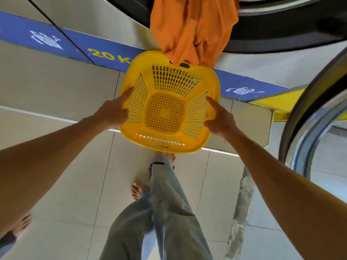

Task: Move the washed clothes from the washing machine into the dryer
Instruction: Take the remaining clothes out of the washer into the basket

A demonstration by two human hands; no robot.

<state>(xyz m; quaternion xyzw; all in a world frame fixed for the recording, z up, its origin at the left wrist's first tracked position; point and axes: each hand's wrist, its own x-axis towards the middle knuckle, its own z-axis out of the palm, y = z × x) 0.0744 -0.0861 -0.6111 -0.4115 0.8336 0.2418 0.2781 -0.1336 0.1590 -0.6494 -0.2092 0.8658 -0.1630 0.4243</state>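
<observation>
Left hand and right hand each grip a side rim of the empty yellow laundry basket, apparently positioned to catch the orange garment hanging from the washing machine's drum opening just above; its open door stands at right.

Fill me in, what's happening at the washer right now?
A person holds an empty yellow laundry basket by its rim, left hand and right hand on opposite sides, under the washing machine opening. An orange garment hangs out of the drum, its lower end reaching the basket's far rim. The machine door stands open at right.
</observation>
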